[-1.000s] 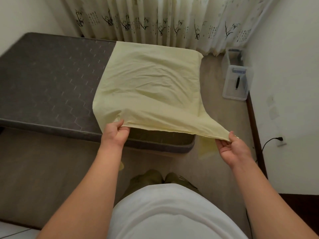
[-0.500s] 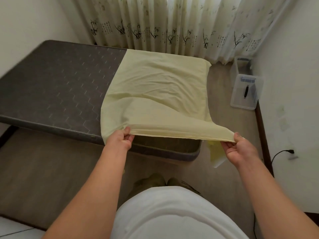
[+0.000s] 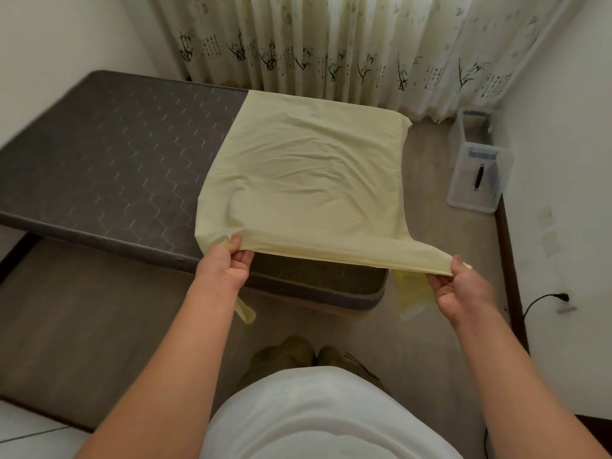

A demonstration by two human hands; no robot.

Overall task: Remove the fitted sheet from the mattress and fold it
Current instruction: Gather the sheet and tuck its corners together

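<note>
The pale yellow fitted sheet [image 3: 308, 173] lies partly folded over the right end of the dark grey mattress [image 3: 109, 164]. Its near edge is lifted off the mattress and stretched between my hands. My left hand [image 3: 225, 266] pinches the near left corner. My right hand [image 3: 460, 286] pinches the near right corner, out past the mattress end. A bit of sheet hangs below each hand. The left two thirds of the mattress is bare.
Patterned curtains [image 3: 331, 48] hang behind the mattress. A clear plastic box [image 3: 477, 177] stands on the floor at the right wall, with a plug and cable [image 3: 546, 299] nearer me. Wooden floor [image 3: 66, 319] runs along the near side of the mattress.
The view has tilted up slightly. Both hands keep their hold on the near edge and have raised it a little, pulling it straighter.
</note>
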